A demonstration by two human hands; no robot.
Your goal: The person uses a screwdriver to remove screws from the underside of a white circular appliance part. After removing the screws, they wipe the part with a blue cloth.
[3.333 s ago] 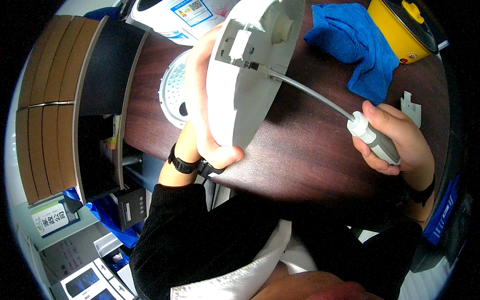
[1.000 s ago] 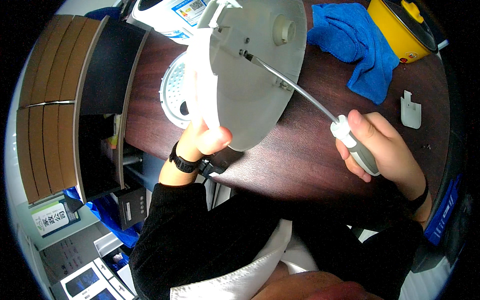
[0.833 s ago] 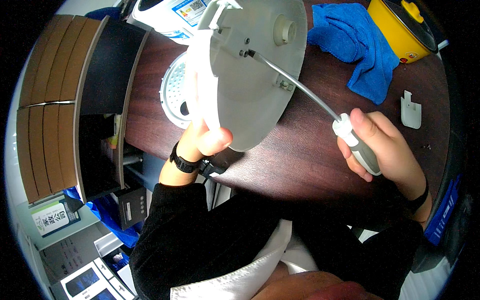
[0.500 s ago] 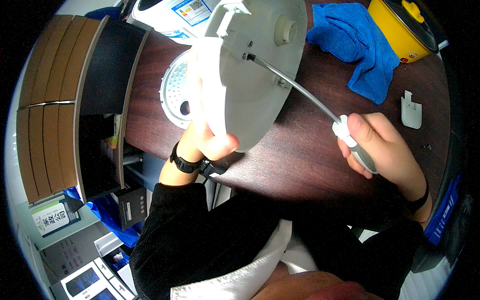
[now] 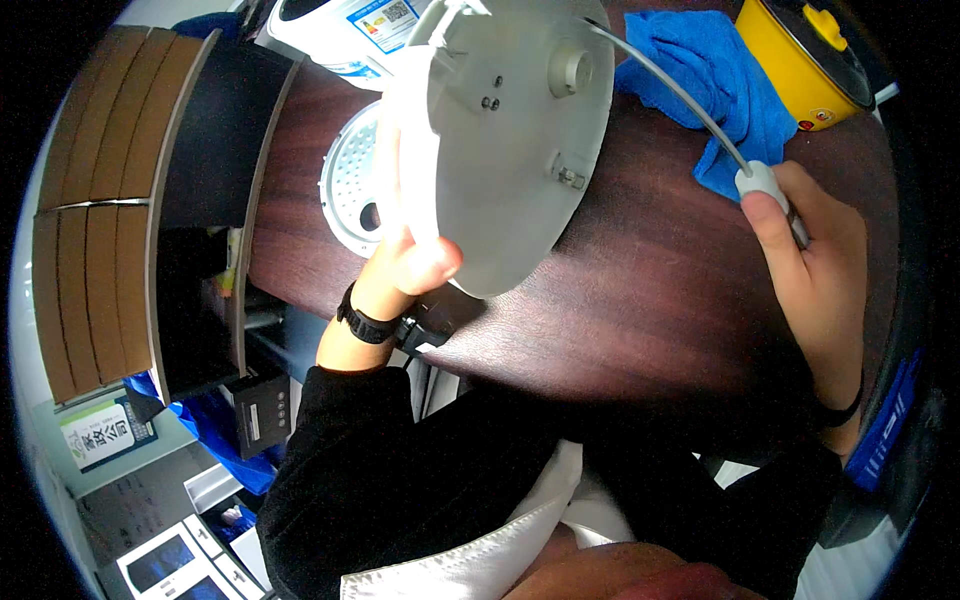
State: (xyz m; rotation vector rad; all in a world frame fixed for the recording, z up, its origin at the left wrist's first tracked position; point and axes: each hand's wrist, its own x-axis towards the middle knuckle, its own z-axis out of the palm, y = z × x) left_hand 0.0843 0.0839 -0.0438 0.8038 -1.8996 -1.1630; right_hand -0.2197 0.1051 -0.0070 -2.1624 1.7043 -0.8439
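My left hand [image 5: 428, 265] grips the near left edge of a white, rounded plastic cover [image 5: 500, 200], holding it tilted up over the table. Its hollow inner side faces me, with a round boss [image 5: 570, 74], a small metal fitting [image 5: 570, 178] and a few dark screw holes [image 5: 489, 103]. In my right hand [image 5: 815, 250], closed around its white and grey handle, is a screwdriver [image 5: 690, 98]. The long shaft reaches up and left, its tip by the cover's upper right edge. Whether the tip touches the cover I cannot tell.
Behind my left hand lies a perforated round metal plate [image 5: 348, 165]. A white appliance [image 5: 325, 38] stands at the back, a blue cloth [image 5: 690, 60] and a yellow pot [image 5: 800, 75] at the far right. To the left is a shelf [image 5: 225, 120] beside stacked brown boxes [image 5: 100, 130].
My right hand has moved up and to the right, drawing the screwdriver tip away from the screw holes to the cover's upper right edge. The cover has barely shifted.
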